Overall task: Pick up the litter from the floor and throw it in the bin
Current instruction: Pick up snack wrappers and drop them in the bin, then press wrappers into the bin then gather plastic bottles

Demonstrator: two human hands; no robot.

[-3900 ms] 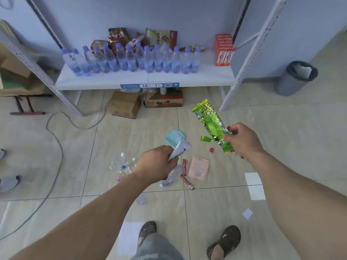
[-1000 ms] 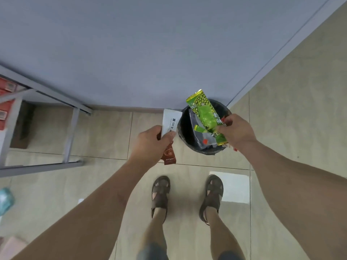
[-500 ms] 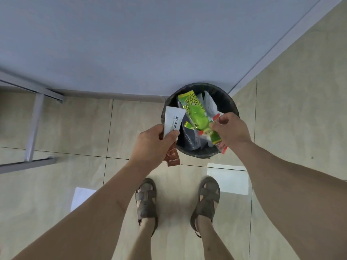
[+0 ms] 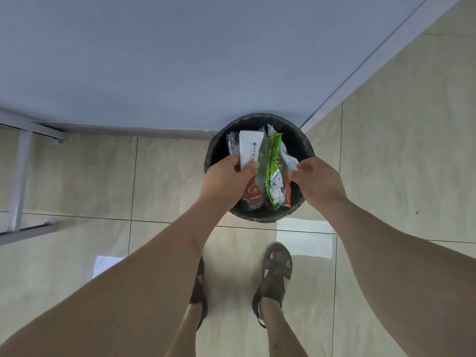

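A round black bin (image 4: 304, 140) lined with a dark bag is seen from above, standing on beige floor tiles (image 4: 164, 173) at the foot of a pale blue wall (image 4: 180, 60). Both bare hands are held over the bin's opening. The left hand (image 4: 226, 179) is placed over the bin's left rim, and its fingers and thumb are closed around a white sachet with black printed characters (image 4: 249, 148); the sachet's brown lower end shows below the hand, inside the bin's outline. The right hand (image 4: 319, 181) is held over the bin's right rim with its fingers loosely spread; whether anything is pinched between the fingertips cannot be told. A green snack wrapper with a silver end (image 4: 273, 173) is seen lying lengthwise in the middle of the bin, between the two hands and just beside the right fingertips, with a thin red wrapper (image 4: 287, 189) alongside it. Grey and white packaging lies beneath these in the bin. Two feet in brown sandals (image 4: 275, 274) are planted on the tiles just in front of the bin. A grey metal rack leg (image 4: 18, 181) stands well to the left of the bin.
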